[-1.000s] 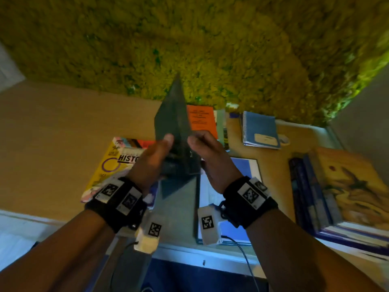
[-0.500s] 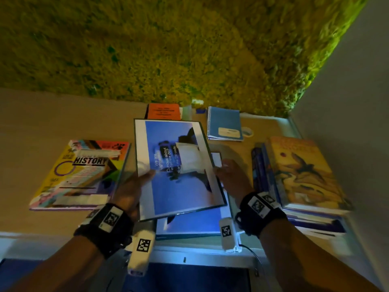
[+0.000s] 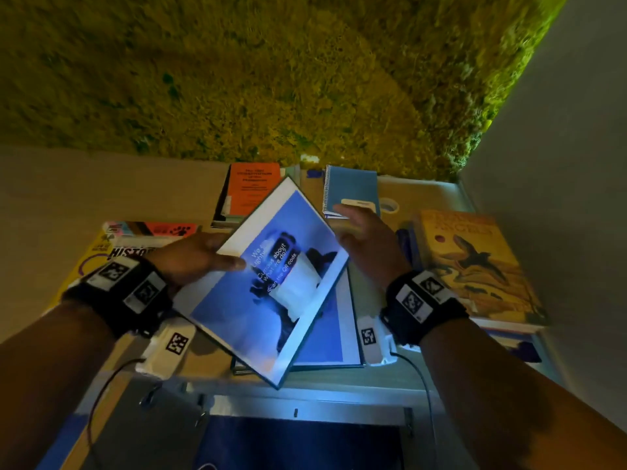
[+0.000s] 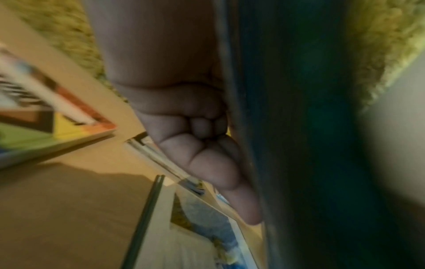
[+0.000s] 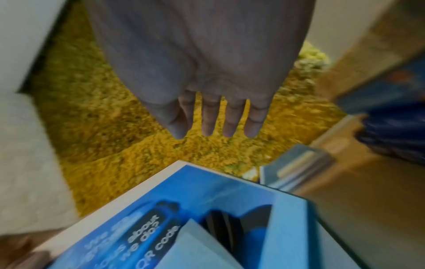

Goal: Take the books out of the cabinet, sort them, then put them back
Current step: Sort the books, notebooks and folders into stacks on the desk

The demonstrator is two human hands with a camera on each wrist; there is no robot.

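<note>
A thin blue book [image 3: 271,286] with a white margin hangs tilted and turned diagonal above the wooden cabinet top [image 3: 68,198]. My left hand [image 3: 200,256] grips its left edge, thumb on the cover. In the left wrist view the fingers [image 4: 207,163] lie against the book's dark underside [image 4: 299,145]. My right hand [image 3: 363,239] hovers off the book's far right corner with straight spread fingers [image 5: 218,118] and holds nothing. The same book's cover [image 5: 207,218] fills the lower right wrist view. A similar blue book [image 3: 336,337] lies flat beneath.
On the top lie a yellow History book [image 3: 112,249] at left, an orange book [image 3: 252,188] and a blue spiral notebook [image 3: 353,184] at the back, a tape roll [image 3: 388,205], and a stack topped by a bird-cover book [image 3: 475,266] at right. A moss wall [image 3: 237,79] rises behind.
The blue book went from upright in both hands to cover-up, then turned diagonal. My right hand let go of it and lifted away to the right.
</note>
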